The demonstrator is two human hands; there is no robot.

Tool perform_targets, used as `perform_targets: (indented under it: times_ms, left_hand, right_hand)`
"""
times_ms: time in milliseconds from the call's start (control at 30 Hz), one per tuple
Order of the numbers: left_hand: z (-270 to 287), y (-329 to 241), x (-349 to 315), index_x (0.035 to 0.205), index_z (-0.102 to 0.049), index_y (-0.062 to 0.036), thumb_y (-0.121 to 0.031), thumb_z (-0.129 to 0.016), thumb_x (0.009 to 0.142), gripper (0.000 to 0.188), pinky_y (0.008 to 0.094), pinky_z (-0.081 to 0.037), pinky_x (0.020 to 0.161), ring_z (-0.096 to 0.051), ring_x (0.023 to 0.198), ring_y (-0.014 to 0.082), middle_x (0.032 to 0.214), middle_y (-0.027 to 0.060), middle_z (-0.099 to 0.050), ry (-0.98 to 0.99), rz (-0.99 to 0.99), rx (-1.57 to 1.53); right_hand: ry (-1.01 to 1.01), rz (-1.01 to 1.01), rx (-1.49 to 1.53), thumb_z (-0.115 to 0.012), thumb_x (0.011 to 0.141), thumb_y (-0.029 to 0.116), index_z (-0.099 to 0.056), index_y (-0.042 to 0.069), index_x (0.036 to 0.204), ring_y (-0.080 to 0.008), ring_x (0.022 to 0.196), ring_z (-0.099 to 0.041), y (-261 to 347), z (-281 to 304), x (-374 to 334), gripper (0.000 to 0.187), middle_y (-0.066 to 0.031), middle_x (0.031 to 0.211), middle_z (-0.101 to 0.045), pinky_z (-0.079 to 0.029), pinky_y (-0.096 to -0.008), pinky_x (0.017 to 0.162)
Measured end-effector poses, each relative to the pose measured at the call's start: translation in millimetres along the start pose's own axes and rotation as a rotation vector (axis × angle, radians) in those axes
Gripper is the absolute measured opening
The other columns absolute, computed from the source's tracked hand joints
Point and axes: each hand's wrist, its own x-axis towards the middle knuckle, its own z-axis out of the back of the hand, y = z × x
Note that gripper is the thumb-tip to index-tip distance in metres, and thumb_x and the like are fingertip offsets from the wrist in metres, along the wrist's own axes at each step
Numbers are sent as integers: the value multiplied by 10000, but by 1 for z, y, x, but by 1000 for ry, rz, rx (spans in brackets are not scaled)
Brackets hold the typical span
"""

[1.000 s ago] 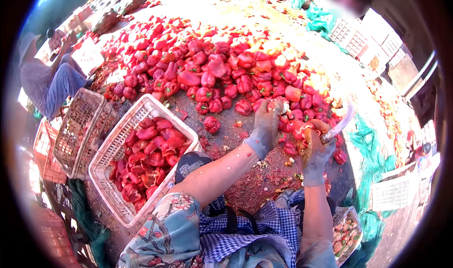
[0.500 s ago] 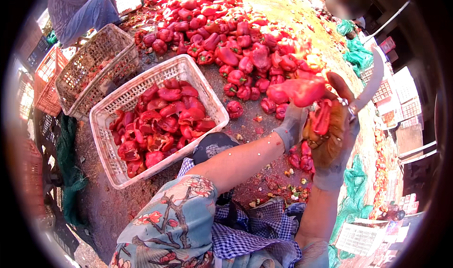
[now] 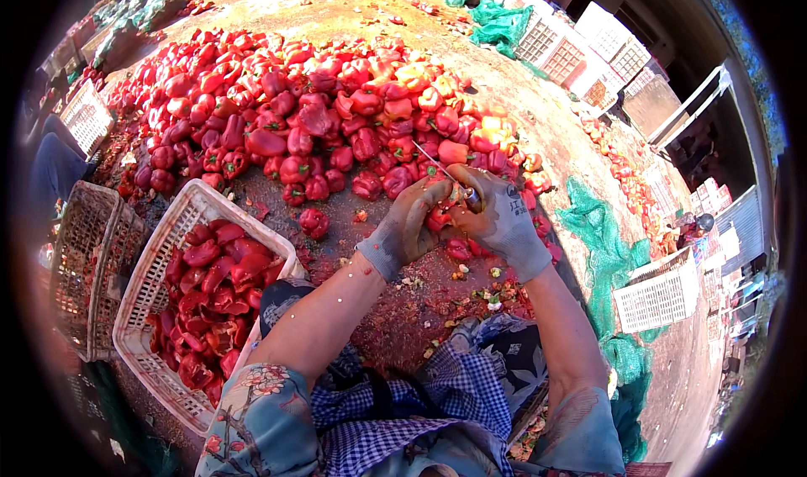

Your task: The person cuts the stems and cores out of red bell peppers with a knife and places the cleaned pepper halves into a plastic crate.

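Observation:
My left hand, in a stained grey glove, is closed around a red bell pepper that shows only in part between my two hands. Close beside it, my gloved right hand grips a knife by its handle. The thin blade points up and to the left, over the near edge of a big heap of red bell peppers. At my left stands a white slatted crate with cut red pepper pieces in it.
More crates stand beyond the white one at far left. Green netting lies on the ground to my right, near a white crate. Pepper scraps litter the floor before my knees. Stacked crates line the back right.
The view has swung to the right. My hands have come down closer together in front of me, and the knife blade now points up-left rather than out to the right.

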Motion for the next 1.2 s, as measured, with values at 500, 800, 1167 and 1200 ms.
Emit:
perform_targets:
  times_ms: [500,800,1167,1200]
  left_hand:
    - [-20,0,1,1278,-457,4,-302,-538,945,460,271,-563,615,-680,826,204,1058,103,-644,140,244,520]
    - [-38,44,18,1091,-552,-33,-114,-475,960,173,251,-521,505,-633,616,138,856,40,-627,-279,246,708]
    - [-38,4,9,1170,-516,-26,-202,-525,962,272,266,-535,510,-631,636,144,895,66,-642,-147,309,619]
    - [-29,-8,8,1174,-513,-26,-204,-529,960,278,265,-538,513,-632,635,143,898,70,-641,-144,319,683]
  right_hand:
    - [155,-561,577,-727,804,232,-612,31,1172,-53,602,-507,-19,24,-48,435,-29,677,-574,-430,-252,554]
    - [-367,-524,450,-685,808,152,-584,-9,1170,-146,738,-643,-42,-32,-71,409,-89,867,-672,-499,-276,632]
    - [-600,-406,96,-646,833,131,-565,56,1182,-154,731,-644,-33,35,-98,365,-117,866,-641,-515,-290,639]
    - [-594,-484,34,-656,842,145,-576,42,1157,-127,712,-627,-40,50,-116,341,-113,850,-631,-508,-284,620]
